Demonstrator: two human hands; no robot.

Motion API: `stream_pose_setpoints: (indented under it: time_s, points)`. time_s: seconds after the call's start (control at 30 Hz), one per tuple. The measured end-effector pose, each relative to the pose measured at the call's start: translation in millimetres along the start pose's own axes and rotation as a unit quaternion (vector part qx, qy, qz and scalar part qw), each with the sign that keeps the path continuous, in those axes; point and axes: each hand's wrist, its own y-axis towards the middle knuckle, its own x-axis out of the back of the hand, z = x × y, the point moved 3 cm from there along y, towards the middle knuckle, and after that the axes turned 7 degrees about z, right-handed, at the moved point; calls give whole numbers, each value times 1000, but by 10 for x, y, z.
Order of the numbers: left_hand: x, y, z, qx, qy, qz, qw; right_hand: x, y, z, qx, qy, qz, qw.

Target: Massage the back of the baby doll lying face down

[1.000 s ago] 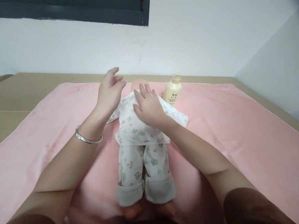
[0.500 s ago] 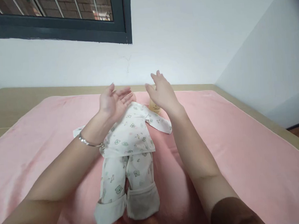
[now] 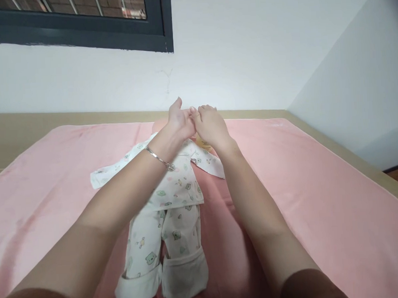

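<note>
My left hand is palm up with its fingers stretched out. Against its fingertips lies my right hand, palm down and fingers extended, touching the left one. I see no object in either hand. Below them a doll-like figure lies on its back in a white printed top and matching trousers with turned-up cuffs. Its pinkish head is mostly hidden behind my left wrist. Partly covered by my right hand, a yellowish container with small dark print stands beside the figure's shoulder.
A pink blanket covers most of the wooden surface. Behind it rises a white wall with a dark-framed window at upper left. A side wall borders the right.
My left hand has moved right and my right hand slightly down, so the two, apart before, now touch. The figure's left-side sleeve has come into fuller view.
</note>
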Motion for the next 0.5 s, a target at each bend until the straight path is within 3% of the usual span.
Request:
stream_pose_setpoints:
  time_s: [0.13,0.2,0.27,0.37,0.43,0.5]
  points:
    - [-43,-25,24,49,-117,8,992,-29,5,2,-1,-20,-14,1000]
    - [-71,-36,14,80,-213,31,973,-34,10,-3,-1,-27,-25,999]
    - [-108,-53,-7,113,-337,61,933,-29,26,-18,-18,-22,-39,999]
    - [-155,-86,-52,144,-505,91,846,-30,80,-43,-71,-9,-51,996]
    - [-165,-115,-79,154,-568,106,801,-50,121,-41,-97,-11,-60,993]
    - [-140,-160,-100,162,-602,109,775,-83,147,-26,-110,-13,-76,991]
